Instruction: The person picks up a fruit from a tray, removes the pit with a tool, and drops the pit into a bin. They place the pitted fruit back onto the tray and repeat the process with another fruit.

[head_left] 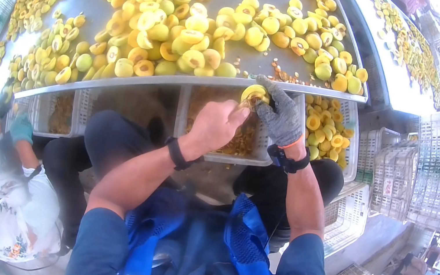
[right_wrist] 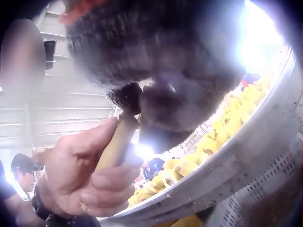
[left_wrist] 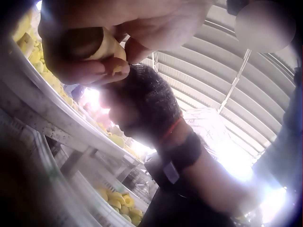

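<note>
My bare left hand [head_left: 215,126] grips a tan, wooden-looking handle [right_wrist: 112,147] in curled fingers, close in front of the table edge. The end of this tool meets the fruit, and its tip is hidden there. In the grey knitted glove, my right hand [head_left: 283,117] holds a yellow peach half [head_left: 255,93], its cut side turned toward the left hand. Both hands nearly touch. In the left wrist view the gloved hand [left_wrist: 142,101] is dark and blurred behind the bare fingers. Many peach halves [head_left: 186,43] lie heaped on the metal table just beyond.
The raised metal rim [head_left: 183,79] of the table runs in front of me. Below it stand a crate of peach halves [head_left: 324,129] at right and a crate with brown scraps [head_left: 239,144]. Stacked white crates [head_left: 415,166] fill the right; another person [head_left: 13,207] sits at left.
</note>
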A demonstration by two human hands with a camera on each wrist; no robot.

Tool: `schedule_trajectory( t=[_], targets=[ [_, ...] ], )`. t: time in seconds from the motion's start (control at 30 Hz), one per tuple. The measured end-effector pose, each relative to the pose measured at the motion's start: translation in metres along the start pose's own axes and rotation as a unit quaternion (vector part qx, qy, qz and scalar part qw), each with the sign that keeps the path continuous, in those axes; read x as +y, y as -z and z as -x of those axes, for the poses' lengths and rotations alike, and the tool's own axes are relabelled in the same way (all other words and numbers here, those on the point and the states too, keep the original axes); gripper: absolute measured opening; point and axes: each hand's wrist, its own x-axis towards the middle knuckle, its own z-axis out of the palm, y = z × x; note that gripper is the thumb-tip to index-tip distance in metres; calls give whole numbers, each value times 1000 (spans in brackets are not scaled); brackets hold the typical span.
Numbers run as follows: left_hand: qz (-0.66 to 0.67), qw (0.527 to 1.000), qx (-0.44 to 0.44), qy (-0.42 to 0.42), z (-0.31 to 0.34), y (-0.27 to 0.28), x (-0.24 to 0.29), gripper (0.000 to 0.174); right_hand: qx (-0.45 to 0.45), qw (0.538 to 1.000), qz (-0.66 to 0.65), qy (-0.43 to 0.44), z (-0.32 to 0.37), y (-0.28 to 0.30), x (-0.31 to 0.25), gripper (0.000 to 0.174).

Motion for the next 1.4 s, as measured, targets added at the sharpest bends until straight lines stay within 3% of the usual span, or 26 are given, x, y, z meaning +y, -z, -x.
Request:
schedule_trajectory(
  t=[0.07, 0.13, 0.23, 0.27, 0.37, 0.47, 0.57, 0.7, 0.8, 0.93, 1.03, 1.17, 1.27, 1.37, 1.4],
  targets=[
    [53, 999, -6, 2, -1, -6, -3, 37, 6, 999, 3, 33, 5, 1, 4, 50],
    [147, 989, -12, 2, -1, -12, -7, 33, 18, 1000, -19, 1, 7, 2, 2, 51],
    [168, 983, 75, 3, -3, -15, 1, 32, -9, 991, -119, -68, 10, 8, 1, 49],
    [210, 976, 51, 42, -5, -11, 4, 32, -26, 982, -162, -93, 12, 9, 1, 48],
    [341, 929, -15, 146, -9, -1, 9, 35, -56, 979, -186, -54, 10, 10, 2, 45],
    [468, 862, -49, 190, -7, -12, -1, 37, -60, 985, -149, -57, 7, 11, -4, 40],
    [509, 841, -46, 180, -6, -12, 0, 34, -28, 985, -160, -49, 12, 9, 1, 38],
    [488, 852, -54, 183, -8, -4, 5, 32, -14, 941, -294, -168, 14, -3, 13, 36],
    [529, 827, -59, 181, -5, -5, 1, 31, 36, 939, -318, -129, 17, -14, 18, 35],
    [537, 824, -62, 171, -3, -5, 2, 31, 55, 970, -235, 14, 11, -8, 14, 29],
    [536, 822, -44, 187, -3, -6, 6, 31, 32, 974, -220, -51, 12, -8, 8, 27],
    [546, 813, -18, 201, -5, -9, 0, 30, 101, 991, -63, 58, 14, -16, 4, 28],
    [554, 805, 1, 214, -7, -13, -4, 30, 152, 982, -55, 100, 14, -26, 8, 27],
    [562, 794, 14, 230, -8, -17, -3, 31, 146, 988, 10, 44, 22, -28, -7, 23],
    [564, 791, 17, 237, -9, -18, -3, 31, 133, 988, 36, 70, 25, -30, -8, 22]
  ],
)
